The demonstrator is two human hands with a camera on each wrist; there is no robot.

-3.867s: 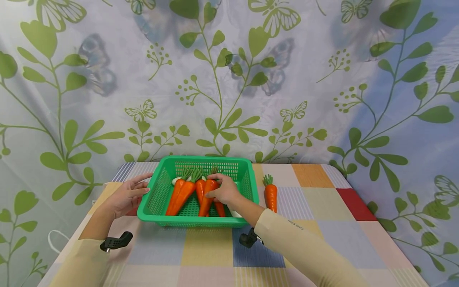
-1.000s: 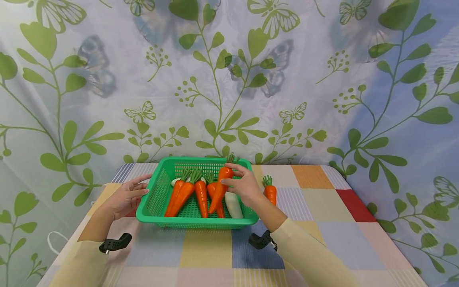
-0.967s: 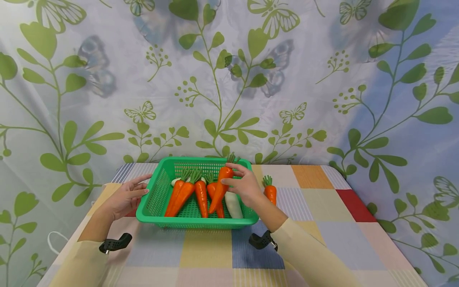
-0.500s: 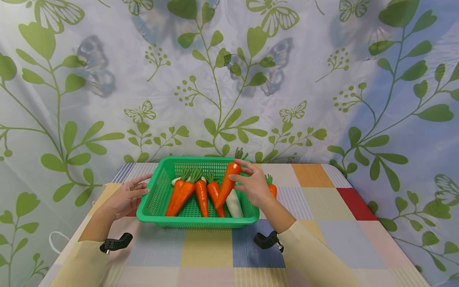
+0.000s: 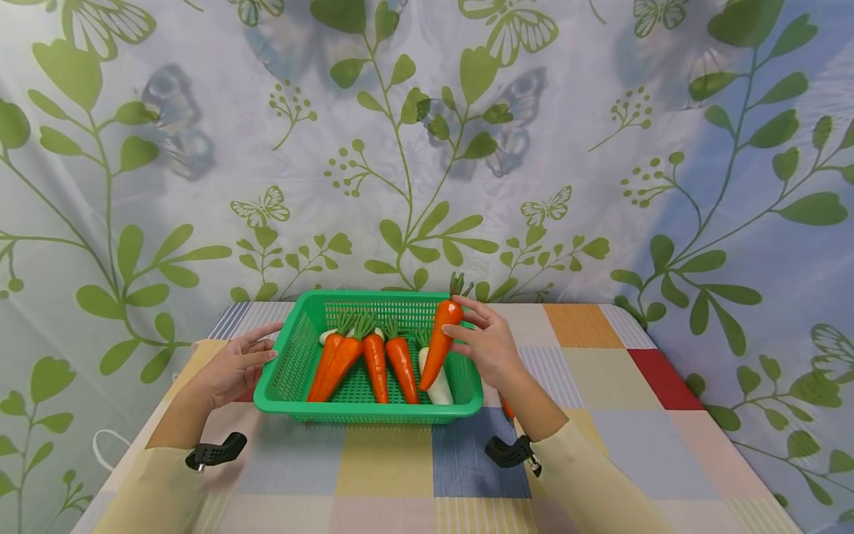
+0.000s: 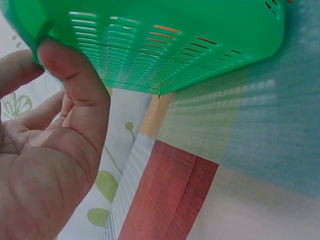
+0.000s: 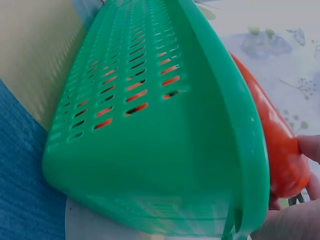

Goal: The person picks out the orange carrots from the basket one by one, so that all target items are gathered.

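In the head view, a tilted carrot is being pinched by the right hand near the basket's right edge. In the left wrist view, the left edge is being touched by the loosely spread left hand; in the right, the carrot's thick end is being gripped.

The carrot in the right grip looked smooth and glossy, the basket beside that grip shiny plastic, the worktop's cover matt cloth.

Curtained-off space, exact kind unclear, leaf-print curtain, patchwork tablecloth
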